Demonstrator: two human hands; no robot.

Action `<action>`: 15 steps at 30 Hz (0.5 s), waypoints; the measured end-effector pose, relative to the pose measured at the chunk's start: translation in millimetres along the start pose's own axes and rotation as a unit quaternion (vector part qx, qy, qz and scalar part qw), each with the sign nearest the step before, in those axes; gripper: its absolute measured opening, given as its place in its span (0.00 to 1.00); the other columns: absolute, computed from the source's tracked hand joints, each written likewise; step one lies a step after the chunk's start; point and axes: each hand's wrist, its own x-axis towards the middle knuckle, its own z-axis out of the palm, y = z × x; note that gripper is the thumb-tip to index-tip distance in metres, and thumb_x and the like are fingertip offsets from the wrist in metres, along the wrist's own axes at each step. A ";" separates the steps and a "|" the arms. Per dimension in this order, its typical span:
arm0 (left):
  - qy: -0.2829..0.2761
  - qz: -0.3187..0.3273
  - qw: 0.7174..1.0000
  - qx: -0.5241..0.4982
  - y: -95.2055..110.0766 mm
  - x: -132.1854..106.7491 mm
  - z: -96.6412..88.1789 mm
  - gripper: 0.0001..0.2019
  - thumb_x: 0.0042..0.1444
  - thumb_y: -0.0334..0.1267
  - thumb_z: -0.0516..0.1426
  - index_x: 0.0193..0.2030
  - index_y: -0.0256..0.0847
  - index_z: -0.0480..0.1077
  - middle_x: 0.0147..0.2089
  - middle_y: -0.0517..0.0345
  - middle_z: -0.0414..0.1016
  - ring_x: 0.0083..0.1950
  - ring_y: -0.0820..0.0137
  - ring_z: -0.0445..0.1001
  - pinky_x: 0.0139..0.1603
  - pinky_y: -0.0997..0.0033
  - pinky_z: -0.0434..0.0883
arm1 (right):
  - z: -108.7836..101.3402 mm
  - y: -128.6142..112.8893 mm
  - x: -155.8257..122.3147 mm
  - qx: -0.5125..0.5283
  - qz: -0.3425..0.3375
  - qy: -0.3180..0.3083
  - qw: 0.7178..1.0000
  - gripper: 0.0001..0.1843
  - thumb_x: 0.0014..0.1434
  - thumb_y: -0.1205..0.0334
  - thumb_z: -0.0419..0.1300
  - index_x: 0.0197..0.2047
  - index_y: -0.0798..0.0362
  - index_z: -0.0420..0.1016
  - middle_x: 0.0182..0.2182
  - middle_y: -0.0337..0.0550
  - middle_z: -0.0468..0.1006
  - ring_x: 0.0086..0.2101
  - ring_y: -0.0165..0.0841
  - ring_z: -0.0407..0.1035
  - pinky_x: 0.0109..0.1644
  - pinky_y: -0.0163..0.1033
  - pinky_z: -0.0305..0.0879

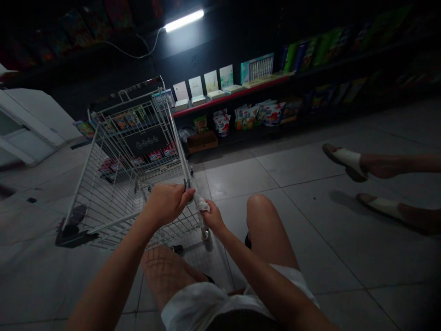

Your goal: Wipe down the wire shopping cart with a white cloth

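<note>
Wire shopping cart (103, 193): stiff, seemingly light, likely rolls freely; best held by its upright bar (178, 142). Left hand (167, 203) closed around bar; right hand (213, 218) gripping white cloth (201, 202).

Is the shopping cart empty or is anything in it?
Empty, it seems: no goods lie in the wire basket of the shopping cart, and the tiled floor shows through its mesh bottom.

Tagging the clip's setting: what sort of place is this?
Likely a small shop: a wire shopping cart under the left hand, plus packets and what look like cards displayed on shelves.
</note>
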 end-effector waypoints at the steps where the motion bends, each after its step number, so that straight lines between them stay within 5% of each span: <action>1: 0.001 0.004 1.000 -0.004 -0.4 -2.4 0.0 0.30 0.70 0.50 0.34 0.32 0.40 0.70 0.32 0.48 0.78 0.33 0.63 0.75 0.33 0.66 0.60 | 0.9 -12.1 -0.4 0.002 -0.017 -0.005 1.000 0.14 0.47 0.59 0.60 0.39 0.54 0.74 0.33 0.40 0.77 0.35 0.33 0.70 0.39 0.36 0.68; 5: 0.024 0.023 0.999 -0.003 -1.8 -10.0 1.1 0.31 0.69 0.51 0.32 0.31 0.40 0.70 0.29 0.50 0.76 0.31 0.65 0.73 0.30 0.67 0.56 | 0.8 -80.4 0.6 0.015 -0.167 -0.042 0.985 0.17 0.54 0.59 0.60 0.48 0.52 0.71 0.38 0.41 0.75 0.38 0.33 0.70 0.44 0.37 0.69; 9: 0.054 0.046 0.997 0.006 -1.6 -14.9 1.5 0.33 0.69 0.53 0.31 0.30 0.40 0.70 0.27 0.51 0.76 0.29 0.66 0.72 0.28 0.66 0.54 | -2.1 -139.2 10.7 -0.024 -0.358 -0.077 0.930 0.15 0.57 0.60 0.61 0.49 0.49 0.70 0.45 0.43 0.73 0.47 0.35 0.69 0.55 0.42 0.67; 12: 0.074 0.065 0.995 0.002 -0.8 -18.1 1.6 0.34 0.69 0.53 0.31 0.28 0.40 0.69 0.26 0.51 0.75 0.27 0.66 0.71 0.28 0.66 0.53 | -1.7 -138.5 12.2 -0.055 -0.418 -0.079 0.903 0.16 0.60 0.58 0.59 0.51 0.49 0.69 0.48 0.45 0.73 0.51 0.39 0.67 0.60 0.47 0.64; 15: 0.094 0.082 0.992 0.001 -1.3 -20.7 2.9 0.32 0.70 0.51 0.33 0.27 0.40 0.69 0.24 0.53 0.74 0.26 0.67 0.70 0.28 0.66 0.52 | 1.4 -101.5 2.2 -0.078 -0.411 -0.053 0.907 0.18 0.63 0.55 0.53 0.55 0.49 0.67 0.50 0.49 0.72 0.52 0.40 0.68 0.60 0.49 0.65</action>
